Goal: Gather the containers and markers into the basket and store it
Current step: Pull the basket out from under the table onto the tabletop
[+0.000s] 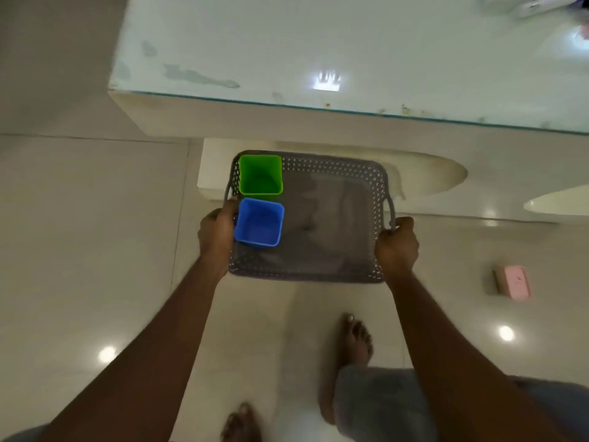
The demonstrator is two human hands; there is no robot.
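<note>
A grey perforated basket [334, 260] hangs in the air below the table's edge, above the floor. My left hand [216, 231] grips its left handle and my right hand [396, 244] grips its right handle. Inside, along the left wall, a green square container [260, 178] stands upright at the far corner, and a blue square container [259, 226] stands just in front of it. Both containers look empty. I see no markers in the basket; its grey bottom is blurred.
A glass-topped white table [318, 59] fills the upper view, with its white base [216, 173] beneath and behind the basket. A pink and tan block [513, 282] lies on the glossy tiled floor [89, 250] to the right. My bare feet stand below the basket.
</note>
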